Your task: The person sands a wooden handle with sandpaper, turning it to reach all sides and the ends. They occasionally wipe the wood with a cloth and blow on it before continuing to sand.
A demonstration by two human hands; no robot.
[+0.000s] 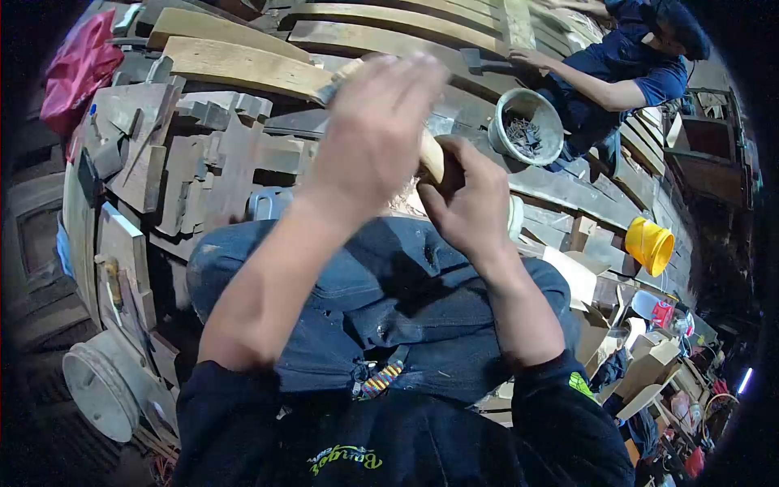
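Observation:
My left hand [375, 134] is raised in front of me, its fingers bent and blurred by motion. From under its far side sticks a short pale wooden piece [350, 71] with a greyish end; I cannot tell what the fingers hold. Close beside it, my right hand [471, 191] is closed round the near end of a pale, curved piece of wood [432, 157], thumb on one side and fingers on the other. My left hand hides the rest of that piece. Pale shavings [410, 199] lie below the hands, just beyond my crossed legs.
Long planks [243, 65] and wood offcuts [191, 174] lie ahead and to the left. Across from me sits a person [604, 77] near a hatchet-like tool [483, 62] and a bucket of dark bits [501, 122]. A yellow bucket [645, 243] lies at the right.

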